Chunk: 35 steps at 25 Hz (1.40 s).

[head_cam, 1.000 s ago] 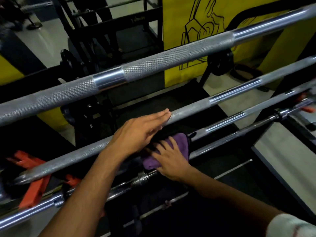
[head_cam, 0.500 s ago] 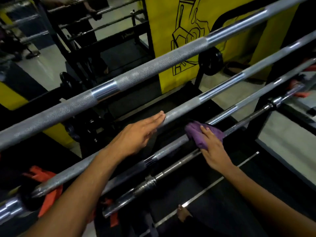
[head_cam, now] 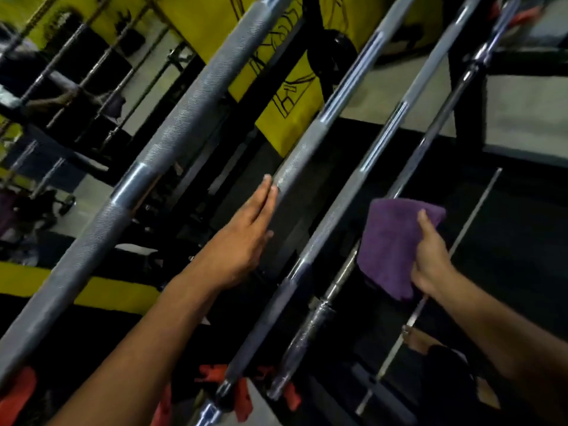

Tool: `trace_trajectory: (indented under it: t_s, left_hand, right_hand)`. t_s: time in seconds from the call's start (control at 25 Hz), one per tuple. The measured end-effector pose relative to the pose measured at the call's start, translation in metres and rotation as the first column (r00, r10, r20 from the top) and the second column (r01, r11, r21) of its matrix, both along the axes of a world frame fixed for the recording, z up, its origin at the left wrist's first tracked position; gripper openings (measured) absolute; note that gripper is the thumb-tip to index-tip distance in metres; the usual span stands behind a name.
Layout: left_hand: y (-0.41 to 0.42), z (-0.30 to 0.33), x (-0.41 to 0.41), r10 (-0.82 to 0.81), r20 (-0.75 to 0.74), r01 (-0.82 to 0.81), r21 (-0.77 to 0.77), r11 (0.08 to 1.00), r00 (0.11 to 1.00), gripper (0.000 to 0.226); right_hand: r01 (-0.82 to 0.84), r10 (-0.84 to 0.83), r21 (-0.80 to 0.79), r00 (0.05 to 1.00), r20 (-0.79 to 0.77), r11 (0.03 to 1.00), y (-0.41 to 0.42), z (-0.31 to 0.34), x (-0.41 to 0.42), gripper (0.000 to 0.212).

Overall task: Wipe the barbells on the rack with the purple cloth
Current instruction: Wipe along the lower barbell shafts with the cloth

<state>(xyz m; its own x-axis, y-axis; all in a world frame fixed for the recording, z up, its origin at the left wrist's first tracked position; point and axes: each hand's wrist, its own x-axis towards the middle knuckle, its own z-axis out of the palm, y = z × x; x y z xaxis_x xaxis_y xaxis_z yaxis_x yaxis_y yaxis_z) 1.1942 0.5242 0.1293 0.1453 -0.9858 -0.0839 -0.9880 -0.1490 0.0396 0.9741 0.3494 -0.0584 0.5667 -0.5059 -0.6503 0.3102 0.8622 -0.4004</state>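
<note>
No legible writing; the yellow panel point(head_cam: 276, 118) carries only a line drawing. The barbells point(head_cam: 172, 142) run lower left to upper right, steeper than before. Our left hand point(head_cam: 242, 238) lies flat, fingers together, on the second barbell point(head_cam: 310, 149). Our right hand point(head_cam: 430, 259) pinches the purple cloth point(head_cam: 390, 244), now lifted beside the thin bar point(head_cam: 427, 136).

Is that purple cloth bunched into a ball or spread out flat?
Mostly spread. The purple cloth hangs as a broad flat panel, pinched at its right edge by the right hand.
</note>
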Motion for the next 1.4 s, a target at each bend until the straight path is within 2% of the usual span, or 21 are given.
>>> trace_trajectory:
  t_s: [0.12, 0.24, 0.32, 0.4, 0.56, 0.64, 0.76, 0.92, 1.04, 1.12, 1.28, 1.4]
  left_hand:
    - [0.003, -0.004, 0.001, 0.025, -0.019, -0.026, -0.055, 0.998, 1.000, 0.065]
    - [0.003, -0.005, 0.002, 0.029, -0.068, -0.034, -0.088, 0.996, 0.997, 0.063]
    - [0.002, -0.006, 0.002, 0.033, -0.058, -0.038, -0.094, 0.995, 0.998, 0.062]
    - [0.003, -0.007, 0.004, 0.020, -0.077, -0.027, -0.097, 0.995, 0.997, 0.061]
    - [0.004, -0.007, 0.007, 0.004, -0.105, -0.015, -0.101, 0.995, 0.994, 0.062]
    - [0.005, -0.005, 0.005, 0.019, -0.094, -0.028, -0.099, 0.995, 0.995, 0.064]
    - [0.004, -0.005, 0.004, 0.021, -0.097, -0.030, -0.092, 0.995, 0.995, 0.066]
    - [0.005, -0.007, 0.004, 0.021, -0.085, -0.030, -0.102, 0.994, 0.996, 0.067]
    - [0.003, -0.008, 0.004, 0.009, -0.060, -0.015, -0.108, 0.994, 0.998, 0.064]
    - [0.002, -0.007, 0.003, 0.007, -0.060, -0.013, -0.111, 0.994, 0.998, 0.064]
    - [0.004, -0.009, 0.007, 0.009, -0.057, -0.015, -0.105, 0.994, 0.998, 0.062]
    - [0.003, -0.008, 0.002, 0.028, -0.015, -0.029, -0.095, 0.995, 0.999, 0.062]
  right_hand:
    - [0.086, -0.087, -0.048, 0.996, -0.025, 0.995, -0.023, 0.013, 0.065, 0.050]
    - [0.182, -0.182, -0.007, 0.983, -0.008, 0.983, -0.039, 0.022, 0.126, 0.060]
    - [0.223, -0.228, -0.051, 0.966, -0.124, 0.973, -0.033, 0.026, 0.145, 0.056]
    - [0.213, -0.222, -0.064, 0.945, -0.239, 0.975, -0.004, 0.020, 0.154, 0.058]
    - [0.137, -0.119, 0.041, 0.950, -0.288, 0.990, 0.089, -0.007, 0.160, 0.090]
    - [0.135, -0.110, 0.088, 0.964, -0.243, 0.987, 0.102, -0.004, 0.160, 0.078]
    - [0.165, -0.147, 0.052, 0.957, -0.251, 0.985, 0.055, 0.002, 0.160, 0.063]
    - [0.254, -0.271, -0.095, 0.915, -0.301, 0.963, -0.029, 0.006, 0.165, 0.059]
    - [0.276, -0.321, -0.175, 0.887, -0.331, 0.945, -0.060, 0.008, 0.165, 0.054]
    - [0.225, -0.280, -0.184, 0.887, -0.367, 0.957, -0.052, 0.006, 0.163, 0.060]
    - [0.073, -0.152, -0.182, 0.869, -0.470, 0.981, 0.028, 0.009, 0.161, 0.081]
    - [-0.176, 0.033, -0.234, 0.860, -0.510, 0.956, 0.084, 0.009, 0.134, 0.084]
